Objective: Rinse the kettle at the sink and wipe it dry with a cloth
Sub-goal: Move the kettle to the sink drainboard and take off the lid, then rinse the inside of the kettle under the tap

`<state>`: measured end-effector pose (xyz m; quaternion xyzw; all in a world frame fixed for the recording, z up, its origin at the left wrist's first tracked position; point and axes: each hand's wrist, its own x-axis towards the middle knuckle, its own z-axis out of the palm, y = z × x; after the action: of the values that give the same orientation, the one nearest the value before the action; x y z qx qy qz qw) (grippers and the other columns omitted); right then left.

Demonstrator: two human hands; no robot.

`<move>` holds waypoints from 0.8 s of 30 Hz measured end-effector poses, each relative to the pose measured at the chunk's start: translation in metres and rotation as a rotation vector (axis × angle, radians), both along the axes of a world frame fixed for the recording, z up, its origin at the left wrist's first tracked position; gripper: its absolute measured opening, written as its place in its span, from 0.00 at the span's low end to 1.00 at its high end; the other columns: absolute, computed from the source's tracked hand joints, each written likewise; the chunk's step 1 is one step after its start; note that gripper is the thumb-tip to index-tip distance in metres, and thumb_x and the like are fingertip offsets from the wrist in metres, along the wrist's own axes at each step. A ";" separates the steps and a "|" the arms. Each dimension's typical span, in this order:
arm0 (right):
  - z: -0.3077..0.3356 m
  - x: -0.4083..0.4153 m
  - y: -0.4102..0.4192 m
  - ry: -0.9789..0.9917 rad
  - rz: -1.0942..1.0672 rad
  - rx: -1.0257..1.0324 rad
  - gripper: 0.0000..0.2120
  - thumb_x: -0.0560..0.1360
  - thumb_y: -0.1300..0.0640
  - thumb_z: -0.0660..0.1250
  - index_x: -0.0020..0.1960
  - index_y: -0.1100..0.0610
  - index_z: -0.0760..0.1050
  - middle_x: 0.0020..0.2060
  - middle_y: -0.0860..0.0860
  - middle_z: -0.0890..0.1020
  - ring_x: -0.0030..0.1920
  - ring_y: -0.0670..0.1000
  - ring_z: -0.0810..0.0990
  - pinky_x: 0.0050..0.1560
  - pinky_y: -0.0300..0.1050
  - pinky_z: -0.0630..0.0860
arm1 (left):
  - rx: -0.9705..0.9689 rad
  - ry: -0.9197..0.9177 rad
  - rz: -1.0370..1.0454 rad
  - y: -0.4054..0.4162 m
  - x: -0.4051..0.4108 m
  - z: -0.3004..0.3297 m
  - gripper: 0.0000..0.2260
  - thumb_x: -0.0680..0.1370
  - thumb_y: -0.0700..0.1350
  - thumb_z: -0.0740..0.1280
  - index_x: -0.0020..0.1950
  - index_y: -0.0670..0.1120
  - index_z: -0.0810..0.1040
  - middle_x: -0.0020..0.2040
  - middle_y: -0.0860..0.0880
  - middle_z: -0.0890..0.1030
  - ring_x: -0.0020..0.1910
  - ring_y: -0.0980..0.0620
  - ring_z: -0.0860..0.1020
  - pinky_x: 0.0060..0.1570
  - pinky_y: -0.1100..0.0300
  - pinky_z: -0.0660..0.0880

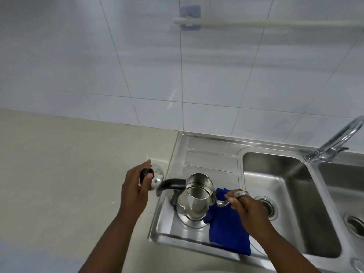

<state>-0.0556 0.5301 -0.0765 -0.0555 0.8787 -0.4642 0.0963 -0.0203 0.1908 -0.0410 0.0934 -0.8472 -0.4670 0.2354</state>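
A steel kettle (pixel 194 200) with a black handle stands upright and lidless on the sink's drainboard (pixel 212 160). My right hand (pixel 244 207) grips its curved spout. My left hand (pixel 136 190) holds the kettle lid (pixel 156 177) by its black knob, over the counter edge to the left of the kettle. A blue cloth (pixel 228 231) lies on the drainboard, partly under the kettle and my right hand.
The sink basin (pixel 285 194) with its drain lies right of the drainboard, and a second basin (pixel 346 194) is further right. A chrome tap (pixel 334 142) rises behind them. A beige counter (pixel 69 174) spreads to the left. A towel rail (pixel 256 22) hangs on the tiled wall.
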 end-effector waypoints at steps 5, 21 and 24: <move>-0.001 0.001 0.000 0.015 -0.016 -0.010 0.07 0.79 0.55 0.66 0.52 0.49 0.82 0.47 0.44 0.85 0.47 0.45 0.84 0.56 0.49 0.82 | -0.085 -0.191 0.008 -0.044 0.019 -0.053 0.14 0.78 0.40 0.67 0.63 0.48 0.76 0.63 0.50 0.79 0.62 0.49 0.76 0.62 0.50 0.73; -0.002 0.005 -0.001 0.019 -0.043 -0.029 0.11 0.78 0.60 0.66 0.51 0.45 0.83 0.50 0.34 0.83 0.50 0.44 0.84 0.55 0.54 0.83 | -0.065 -0.432 -0.002 -0.066 0.020 -0.101 0.21 0.77 0.41 0.68 0.71 0.43 0.70 0.69 0.46 0.74 0.70 0.46 0.71 0.69 0.50 0.67; 0.000 0.005 -0.002 0.004 -0.053 -0.037 0.10 0.78 0.61 0.66 0.51 0.49 0.83 0.48 0.42 0.86 0.50 0.48 0.84 0.56 0.56 0.82 | -0.086 -0.359 -0.021 -0.061 0.017 -0.090 0.25 0.77 0.41 0.68 0.73 0.45 0.67 0.72 0.50 0.70 0.71 0.52 0.67 0.70 0.55 0.64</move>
<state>-0.0502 0.5285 -0.0763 -0.0350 0.8714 -0.4826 0.0811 -0.0035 0.1295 -0.1305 0.1563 -0.8957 -0.4086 0.0794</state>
